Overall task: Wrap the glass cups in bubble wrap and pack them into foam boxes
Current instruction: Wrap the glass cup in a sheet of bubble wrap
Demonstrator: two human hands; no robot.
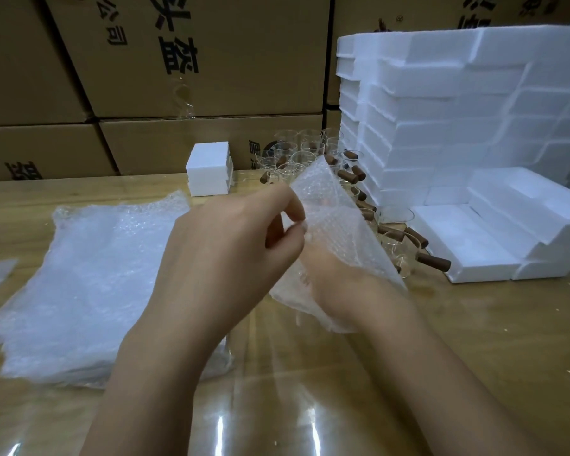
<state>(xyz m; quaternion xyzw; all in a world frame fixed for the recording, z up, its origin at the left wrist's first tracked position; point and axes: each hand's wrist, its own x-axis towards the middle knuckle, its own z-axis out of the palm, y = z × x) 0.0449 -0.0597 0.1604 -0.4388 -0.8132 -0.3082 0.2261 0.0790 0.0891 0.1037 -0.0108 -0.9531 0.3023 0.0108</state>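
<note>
Bubble wrap sheet (336, 232), clear, is being held up over the wooden table (474, 340) between both hands. Left hand (231, 245) is pinching the sheet's near edge with thumb and fingertips closed on it. Right hand (339, 287) is sitting under and behind the sheet, palm partly veiled by it; its fingers are hidden, so whether they are gripping the sheet or only supporting it cannot be told. Whether a cup is already inside the sheet cannot be made out.

Stack of bubble wrap sheets (89, 284) is lying flat on the table to the left, its near right corner covered by the left forearm; a further scrap is being cut off by the left frame edge.

Glass cups (297, 153) with brown wooden handles are standing in a group at the back of the table and trailing along the foot of the foam pile; several are blocked by the raised sheet, and their clear walls are hard to count.

Foam boxes (441, 126), white, are piled high on the right, running out of frame at the right edge. Open foam trays (474, 245) are lying in front of them. Small foam box (209, 169) is standing alone further left.

Cardboard cartons (178, 60) are filling the background, their printing cropped.
</note>
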